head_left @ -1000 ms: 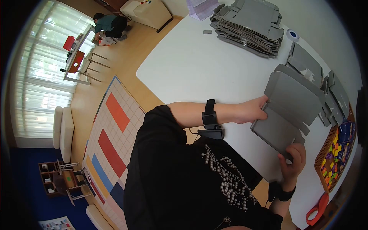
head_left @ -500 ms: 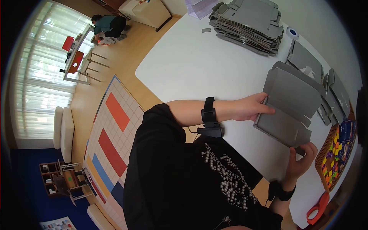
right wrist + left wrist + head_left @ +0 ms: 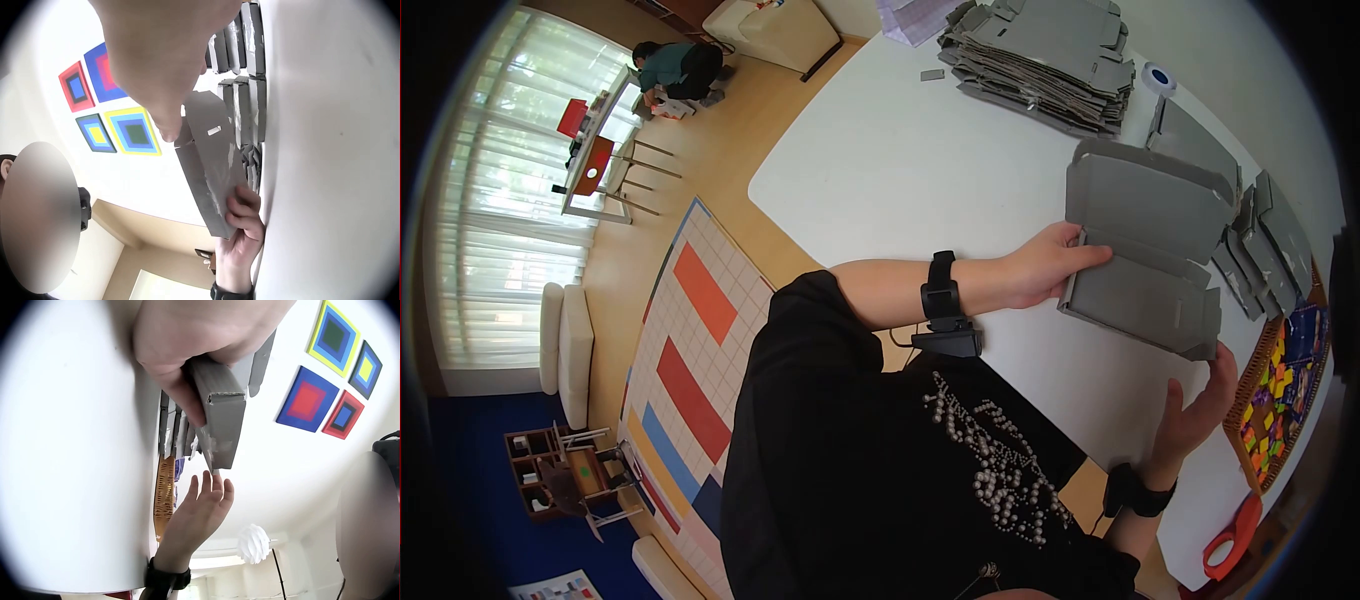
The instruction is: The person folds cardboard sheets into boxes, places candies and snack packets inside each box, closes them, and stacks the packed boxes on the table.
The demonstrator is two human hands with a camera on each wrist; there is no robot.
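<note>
A flat grey cardboard box blank (image 3: 1145, 240) with a folded flap is held up above the white table (image 3: 920, 170). My left hand (image 3: 1088, 262) grips its left edge, thumb on top and fingers behind. In the left wrist view the left hand's thumb (image 3: 181, 394) presses the blank (image 3: 222, 419) against the fingers. My right hand (image 3: 1208, 385) is open with straight fingers, its fingertips at the blank's lower right corner. In the right wrist view the blank (image 3: 212, 162) stands on edge and the left hand (image 3: 244, 225) clasps its bottom.
A tall stack of flat grey blanks (image 3: 1050, 55) lies at the table's far end beside a tape roll (image 3: 1162, 78). Folded grey boxes (image 3: 1250, 240) line the right side. A wicker tray (image 3: 1280, 400) holds colourful items; a red object (image 3: 1230, 545) lies near me.
The blank has been lifted and turned more upright. My right hand has let go of its lower edge and opened, with only the fingertips now at the corner.
</note>
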